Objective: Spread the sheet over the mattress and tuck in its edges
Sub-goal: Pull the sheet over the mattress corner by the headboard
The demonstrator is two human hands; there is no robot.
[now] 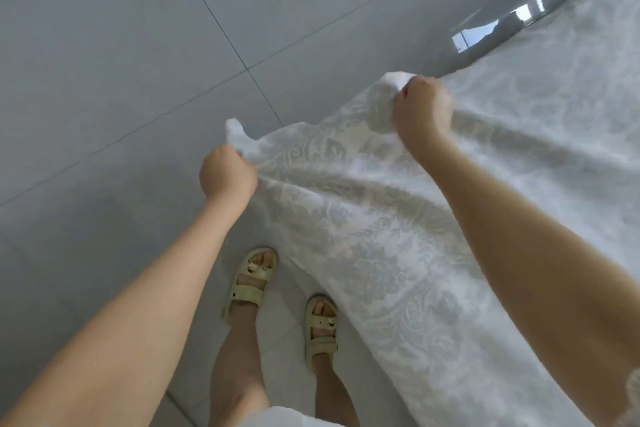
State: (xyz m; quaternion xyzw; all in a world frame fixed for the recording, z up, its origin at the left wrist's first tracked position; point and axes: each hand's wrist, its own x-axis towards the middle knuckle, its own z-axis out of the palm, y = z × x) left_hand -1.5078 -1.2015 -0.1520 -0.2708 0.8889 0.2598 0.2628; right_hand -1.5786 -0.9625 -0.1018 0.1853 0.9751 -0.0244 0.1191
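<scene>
A white sheet (381, 218) with a pale floral pattern stretches from the right side toward the middle of the view, lifted off the floor. My left hand (227, 175) is fisted on one bunched edge of the sheet, low and left. My right hand (424, 107) is fisted on another bunched part of the same edge, higher and to the right. The cloth sags in folds between the two hands and drapes down in front of my legs. The mattress is hidden under the sheet on the right.
Glossy grey floor tiles (138, 45) fill the left and top, with a bright window reflection (498, 22) by the sheet's far edge. My feet in pale sandals (252, 281) stand on the floor beside the hanging cloth.
</scene>
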